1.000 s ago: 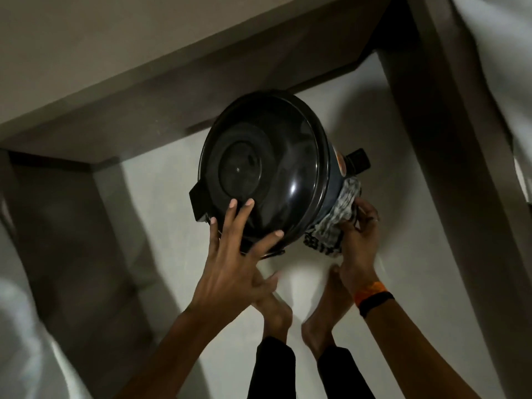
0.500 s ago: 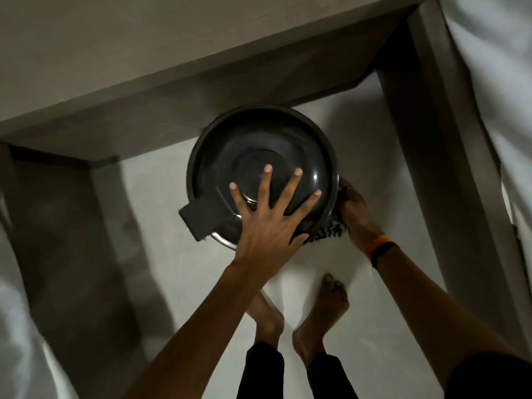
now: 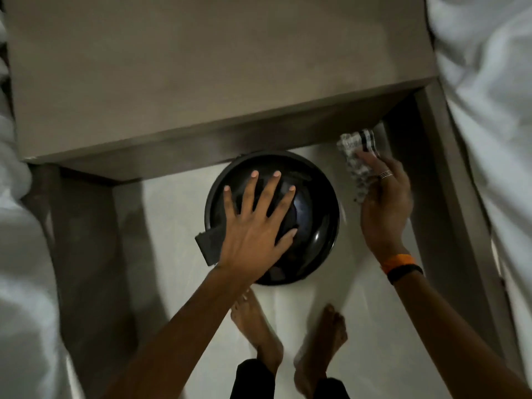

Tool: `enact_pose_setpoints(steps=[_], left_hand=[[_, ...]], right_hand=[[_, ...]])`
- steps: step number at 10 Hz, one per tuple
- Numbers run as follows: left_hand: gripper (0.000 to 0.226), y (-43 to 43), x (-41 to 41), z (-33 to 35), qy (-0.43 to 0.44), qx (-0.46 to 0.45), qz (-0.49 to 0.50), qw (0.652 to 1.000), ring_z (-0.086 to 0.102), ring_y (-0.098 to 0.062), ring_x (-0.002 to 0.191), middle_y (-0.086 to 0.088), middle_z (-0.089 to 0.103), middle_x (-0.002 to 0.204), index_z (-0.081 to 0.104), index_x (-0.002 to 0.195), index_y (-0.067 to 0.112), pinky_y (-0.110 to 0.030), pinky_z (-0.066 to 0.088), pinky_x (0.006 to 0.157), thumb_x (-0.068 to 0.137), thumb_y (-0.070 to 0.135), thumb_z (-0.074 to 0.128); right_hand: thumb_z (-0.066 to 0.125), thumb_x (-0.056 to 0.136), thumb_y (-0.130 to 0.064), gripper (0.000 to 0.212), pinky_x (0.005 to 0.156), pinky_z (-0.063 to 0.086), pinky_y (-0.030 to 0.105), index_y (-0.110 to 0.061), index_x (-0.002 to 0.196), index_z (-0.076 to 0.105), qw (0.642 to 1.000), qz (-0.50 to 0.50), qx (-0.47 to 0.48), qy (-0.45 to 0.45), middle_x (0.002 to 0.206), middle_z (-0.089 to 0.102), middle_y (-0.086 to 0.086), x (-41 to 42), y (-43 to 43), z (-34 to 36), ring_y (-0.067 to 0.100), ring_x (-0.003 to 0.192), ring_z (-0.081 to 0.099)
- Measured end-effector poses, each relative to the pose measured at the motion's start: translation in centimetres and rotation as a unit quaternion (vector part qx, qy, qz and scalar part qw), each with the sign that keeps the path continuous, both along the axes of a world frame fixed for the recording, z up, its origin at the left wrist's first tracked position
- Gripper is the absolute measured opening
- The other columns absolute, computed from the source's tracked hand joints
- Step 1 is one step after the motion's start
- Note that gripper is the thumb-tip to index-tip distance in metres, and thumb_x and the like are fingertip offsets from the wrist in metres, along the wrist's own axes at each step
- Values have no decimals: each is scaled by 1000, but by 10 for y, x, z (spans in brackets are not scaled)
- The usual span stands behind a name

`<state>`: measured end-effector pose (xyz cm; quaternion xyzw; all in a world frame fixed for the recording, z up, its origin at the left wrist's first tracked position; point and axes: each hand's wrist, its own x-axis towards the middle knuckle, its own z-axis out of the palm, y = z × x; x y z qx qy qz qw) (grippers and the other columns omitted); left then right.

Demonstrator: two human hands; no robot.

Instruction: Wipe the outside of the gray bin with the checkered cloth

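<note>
The dark round bin [image 3: 316, 203] stands upright on the pale floor, seen from straight above, its glossy lid facing me. My left hand [image 3: 256, 226] lies flat on the lid with fingers spread. A flat dark tab [image 3: 208, 244] juts out at the bin's lower left. My right hand [image 3: 384, 205] is to the right of the bin, off its surface, and grips the checkered cloth [image 3: 358, 156], which bunches above my fingers. The bin's sides are hidden from this angle.
A grey-brown table top [image 3: 201, 76] overhangs just beyond the bin. Its side panels [image 3: 449, 197] close in the floor on the left and right. White bedding [image 3: 489, 82] lies at both edges. My bare feet [image 3: 259, 329] stand just below the bin.
The bin went from tilted to upright on the floor. My right hand left the bin's side and lifted away to the right with the cloth. My left hand stayed on the lid.
</note>
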<state>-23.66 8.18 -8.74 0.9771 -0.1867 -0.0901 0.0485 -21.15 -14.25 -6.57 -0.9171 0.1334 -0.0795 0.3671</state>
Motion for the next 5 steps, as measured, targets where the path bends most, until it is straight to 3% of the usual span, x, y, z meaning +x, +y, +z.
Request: enact_pose_setpoints(steps=[1,2,3,4,5], left_hand=[[71,10,68,37,-67,-17,12,998,13,-43,159,-11,19,174,32,162,25,-76,14,119,100,58,45],[72,11,115,50,-87,-19,32,995,11,-44,159,-12,17,174,28,163,24,-74,10,121,101,57,42],[76,3,179,53,-64,1,63,996,8,-42,160,-13,13,175,20,166,22,-73,9,122,101,57,39],[80,-2,206,43,4,-5,93,996,2,-39,161,-12,5,176,9,167,23,-70,5,123,102,60,37],[85,-11,214,23,109,-6,120,987,-8,-34,161,-10,-5,176,-3,166,21,-66,-1,126,102,67,29]], right_hand=[[58,89,7,60,94,50,37,-24,140,62,983,69,-128,-114,142,63,12,67,4,41,37,122,59],[56,84,4,70,95,52,46,-23,149,54,963,123,-199,-131,143,64,11,121,10,56,40,123,61],[53,98,-10,62,115,41,55,-20,158,40,936,247,-250,21,161,49,11,185,16,42,34,149,44],[47,109,-32,58,129,16,60,-22,163,28,907,298,-265,133,175,23,7,205,20,24,28,163,17],[39,107,-55,68,130,0,62,-21,164,22,909,298,-255,144,177,13,7,205,19,7,29,165,6]])
